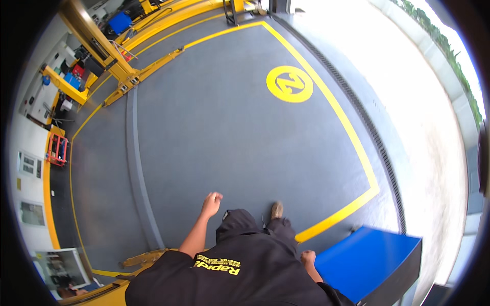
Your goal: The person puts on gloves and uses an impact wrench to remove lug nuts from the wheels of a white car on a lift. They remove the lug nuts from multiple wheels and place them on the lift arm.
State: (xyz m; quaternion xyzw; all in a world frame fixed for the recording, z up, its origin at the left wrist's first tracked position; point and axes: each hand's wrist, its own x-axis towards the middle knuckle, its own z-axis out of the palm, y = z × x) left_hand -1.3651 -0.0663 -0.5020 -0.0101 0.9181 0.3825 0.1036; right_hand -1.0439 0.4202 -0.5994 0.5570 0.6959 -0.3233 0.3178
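My left hand (211, 203) is held out over the grey floor (204, 127), left of my dark-trousered legs, its fingers curled; I cannot make out whether anything is in them. Lower down on the right, my right hand (309, 259) is also curled, close beside a blue-topped cabinet (367, 260); whether it touches the cabinet or holds anything is unclear. A brown shoe (276, 210) shows below me, ahead of the dark shirt that fills the bottom middle.
A yellow lift (117, 69) with low arms stands at upper left. A red cart (57, 149) is along the left wall. A drain grate (357, 112) runs outside the yellow floor line (347, 117) on the right. Yellow metalwork (148, 260) lies behind me at lower left.
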